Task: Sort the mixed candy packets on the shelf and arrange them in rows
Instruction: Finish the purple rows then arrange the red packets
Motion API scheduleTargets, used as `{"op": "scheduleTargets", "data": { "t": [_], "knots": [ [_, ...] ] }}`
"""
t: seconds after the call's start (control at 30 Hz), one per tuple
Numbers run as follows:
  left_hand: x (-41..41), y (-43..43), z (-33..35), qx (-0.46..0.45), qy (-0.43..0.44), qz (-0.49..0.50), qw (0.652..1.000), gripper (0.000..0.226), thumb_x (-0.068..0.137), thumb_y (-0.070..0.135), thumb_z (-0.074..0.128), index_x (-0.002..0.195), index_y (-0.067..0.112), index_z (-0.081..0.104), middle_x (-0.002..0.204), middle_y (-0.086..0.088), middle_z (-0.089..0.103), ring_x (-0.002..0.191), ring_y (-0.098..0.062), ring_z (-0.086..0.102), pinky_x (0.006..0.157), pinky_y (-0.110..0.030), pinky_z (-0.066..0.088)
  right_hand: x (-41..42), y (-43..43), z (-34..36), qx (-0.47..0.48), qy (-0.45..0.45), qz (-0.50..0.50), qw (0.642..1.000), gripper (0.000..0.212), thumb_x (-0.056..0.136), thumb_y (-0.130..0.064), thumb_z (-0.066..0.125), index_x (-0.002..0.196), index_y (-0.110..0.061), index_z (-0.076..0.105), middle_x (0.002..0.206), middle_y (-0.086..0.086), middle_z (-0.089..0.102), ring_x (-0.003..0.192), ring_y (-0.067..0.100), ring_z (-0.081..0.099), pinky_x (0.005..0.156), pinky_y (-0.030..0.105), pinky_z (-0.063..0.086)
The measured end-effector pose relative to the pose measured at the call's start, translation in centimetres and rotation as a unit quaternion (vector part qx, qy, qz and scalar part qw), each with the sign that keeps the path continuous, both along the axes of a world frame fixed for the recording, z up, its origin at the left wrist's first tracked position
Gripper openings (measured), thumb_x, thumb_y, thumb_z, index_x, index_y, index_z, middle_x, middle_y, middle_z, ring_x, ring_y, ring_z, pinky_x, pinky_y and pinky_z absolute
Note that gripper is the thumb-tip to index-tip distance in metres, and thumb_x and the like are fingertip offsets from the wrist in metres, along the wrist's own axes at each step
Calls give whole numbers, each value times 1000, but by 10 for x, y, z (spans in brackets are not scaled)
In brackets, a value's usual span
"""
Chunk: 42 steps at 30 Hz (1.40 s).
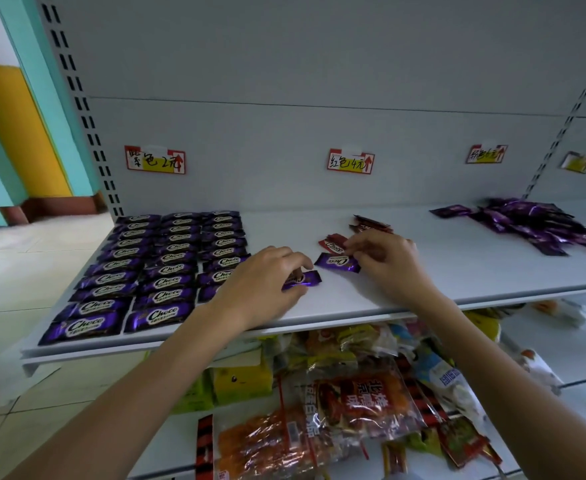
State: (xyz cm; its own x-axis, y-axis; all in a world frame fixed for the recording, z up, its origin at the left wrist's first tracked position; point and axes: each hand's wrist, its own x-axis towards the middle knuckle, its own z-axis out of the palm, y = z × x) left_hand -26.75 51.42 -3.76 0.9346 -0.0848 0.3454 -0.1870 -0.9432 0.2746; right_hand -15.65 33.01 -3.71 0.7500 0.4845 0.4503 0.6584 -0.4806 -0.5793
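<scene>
- Forearms (139,393) come nearest, reaching up over snack bags (353,393) heaped on the lower level, which play no part in this sort.
- Left hand (263,282) has its fingers curled down and pinches a purple packet (305,279) against the shelf (457,271). It sits just right of the purple rows (153,271), probably ready to slide in at the short third column.
- Right hand (385,261) is bent over two packets, fingertips at a red packet (333,244) and thumb near the end of a second purple (336,262). Whether it grips either one I cannot tell.
- That red and purple lie touching or nearly so, mid-shelf. My guess is that the hand is parting them by colour.
- Just behind, more reds (371,224) lie loose and askew, roughly below the red tag (351,161) on the back panel, so that looks like the red zone.
- Left of the hands, the rows lie flat, logos up, edge to edge in three columns under the purple tag (155,160), so each tag seems to claim its stretch of shelf.
- Far right, well apart, an unsorted pile (533,223) of mostly purple packets waits below a third tag (486,154), so much of the sorting remains.
</scene>
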Motion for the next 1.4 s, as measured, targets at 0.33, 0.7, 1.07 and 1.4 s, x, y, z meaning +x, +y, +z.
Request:
{"op": "scheduleTargets", "data": {
  "t": [0.33,0.7,1.07,1.4],
  "knots": [
    [-11,0,4,18,2,14,1000,34,91,34,53,124,25,55,119,6,58,109,-12,46,88,-26,34,-23,5,0,-112,-40,83,989,8,82,-27,67,87,-21,67,84,-12,61,78,0,54,68,14,44],
    [-76,42,5,-64,-44,19,997,35,81,34,68,114,22,64,110,10,63,101,-5,55,91,-24,42,-53,30,3,-144,-28,147,978,22,86,-19,61,107,-21,68,89,-11,62,79,-3,55,69,7,43],
    [-90,53,11,-184,-75,60,978,28,80,20,71,98,39,63,86,19,63,80,1,56,67,-7,38,-66,43,7,-174,-41,136,974,23,88,-37,56,103,-26,69,84,-11,58,77,1,52,69,18,42],
    [-70,37,14,-384,-122,93,911,23,76,17,75,92,21,58,81,8,60,71,0,58,70,-18,51,-105,71,13,-37,0,202,979,23,79,-35,70,97,-20,68,87,-12,67,76,0,59,66,12,43]
  ]
}}
